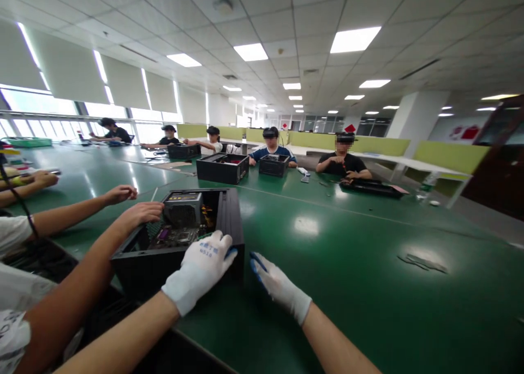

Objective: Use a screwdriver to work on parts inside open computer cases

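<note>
An open black computer case lies on the green table, with a power supply and a circuit board inside. My left hand, in a white glove with blue fingertips, rests over the case's near right corner, its fingers bent over the edge. Just right of the case, my right hand, gloved the same way, is held above the table with its fingers stretched out and nothing in it. At the case's left edge is another person's bare hand.
More bare hands of people are at the left. Across the green table, seated people work at other black cases. Dark flat strips lie at the right; a plastic bottle stands farther back.
</note>
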A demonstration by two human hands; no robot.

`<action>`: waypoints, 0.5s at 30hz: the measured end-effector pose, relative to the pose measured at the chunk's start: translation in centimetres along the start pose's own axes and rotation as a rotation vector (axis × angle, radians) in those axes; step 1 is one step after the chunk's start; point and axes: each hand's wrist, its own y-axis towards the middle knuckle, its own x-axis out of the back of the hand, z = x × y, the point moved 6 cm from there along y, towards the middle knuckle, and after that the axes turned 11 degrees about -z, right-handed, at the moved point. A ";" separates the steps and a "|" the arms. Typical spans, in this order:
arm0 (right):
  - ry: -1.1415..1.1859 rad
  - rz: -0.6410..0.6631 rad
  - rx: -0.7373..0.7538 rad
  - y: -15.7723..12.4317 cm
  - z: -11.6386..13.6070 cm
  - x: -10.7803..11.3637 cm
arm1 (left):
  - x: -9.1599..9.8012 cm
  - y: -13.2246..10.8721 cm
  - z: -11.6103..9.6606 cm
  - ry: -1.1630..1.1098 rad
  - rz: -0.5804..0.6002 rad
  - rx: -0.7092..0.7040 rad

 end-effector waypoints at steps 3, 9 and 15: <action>-0.053 -0.026 -0.049 -1.3 -1.7 0.6 | -2.2 0.5 4.3 -0.029 -0.063 0.190; -0.108 -0.059 -0.091 -3.3 -3.2 3.5 | -7.4 -2.0 3.0 -0.168 0.001 0.144; -0.228 -0.045 -0.162 -5.1 -2.8 6.7 | -9.2 -2.5 -1.9 -0.269 -0.018 -0.040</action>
